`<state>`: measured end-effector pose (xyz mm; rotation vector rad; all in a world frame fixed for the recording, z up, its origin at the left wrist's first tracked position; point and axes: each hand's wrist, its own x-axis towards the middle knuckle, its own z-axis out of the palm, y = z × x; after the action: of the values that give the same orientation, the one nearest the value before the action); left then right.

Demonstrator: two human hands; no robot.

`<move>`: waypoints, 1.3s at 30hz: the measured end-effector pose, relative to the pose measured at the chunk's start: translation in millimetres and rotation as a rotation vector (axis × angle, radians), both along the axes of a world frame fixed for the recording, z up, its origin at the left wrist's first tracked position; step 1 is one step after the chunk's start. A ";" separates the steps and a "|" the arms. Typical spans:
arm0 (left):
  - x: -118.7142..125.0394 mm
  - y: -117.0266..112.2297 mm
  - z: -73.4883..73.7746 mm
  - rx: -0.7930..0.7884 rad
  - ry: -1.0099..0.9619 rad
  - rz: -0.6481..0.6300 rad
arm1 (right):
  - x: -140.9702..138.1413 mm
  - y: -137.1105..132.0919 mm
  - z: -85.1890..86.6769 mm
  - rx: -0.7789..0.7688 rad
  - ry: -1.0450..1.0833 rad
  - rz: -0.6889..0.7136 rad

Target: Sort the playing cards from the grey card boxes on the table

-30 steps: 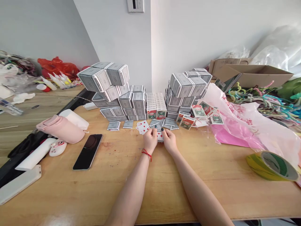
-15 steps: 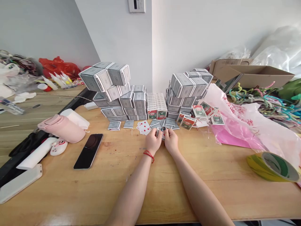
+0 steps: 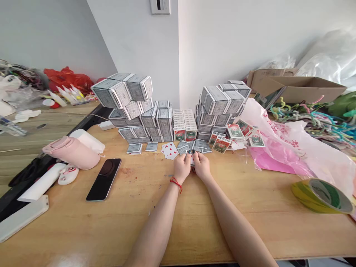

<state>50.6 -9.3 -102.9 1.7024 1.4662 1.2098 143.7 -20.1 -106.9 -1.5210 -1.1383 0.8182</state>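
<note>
My left hand (image 3: 182,167) and my right hand (image 3: 202,166) meet at the middle of the wooden table (image 3: 172,218), fingers closed together on a small stack of playing cards (image 3: 191,159) held between them. A red string is tied round my left wrist. Just left of my hands lie face-up red cards (image 3: 169,150). Face-down grey-backed cards (image 3: 200,145) lie beyond my fingers. Behind them rise piles of grey card boxes (image 3: 133,107), (image 3: 222,104), with a row of red and green packs (image 3: 185,126) between.
A black phone (image 3: 104,178), a pink bottle (image 3: 71,152), a white roll and a small toy lie at the left. At right are a pink plastic bag (image 3: 280,148), a green and yellow tape roll (image 3: 322,195), cardboard boxes (image 3: 294,89) and coloured pipe cleaners.
My hands drew closer together and a little toward me, closing on the small stack of cards. Nothing else has moved.
</note>
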 end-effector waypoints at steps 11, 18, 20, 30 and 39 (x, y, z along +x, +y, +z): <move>-1.5 2.0 -0.7 -0.038 -0.072 -0.027 | 1.0 2.5 -8.5 0.020 0.045 -0.121; -1.7 3.9 -0.1 0.007 0.070 0.018 | 2.0 4.1 -14.8 0.090 0.102 -0.094; -2.1 3.4 -0.3 0.007 0.065 0.038 | 1.5 3.5 -15.3 0.117 0.103 -0.066; -6.0 6.5 -0.4 0.013 -0.169 -0.087 | 3.0 4.1 -15.6 0.133 0.011 -0.018; -12.9 12.4 -4.6 0.013 -0.172 -0.022 | -0.7 2.9 -10.4 0.106 0.059 -0.011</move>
<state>37.8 3.1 -107.5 1.5763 1.3360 1.3213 143.0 -17.2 -117.3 -1.4059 -1.1121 0.7783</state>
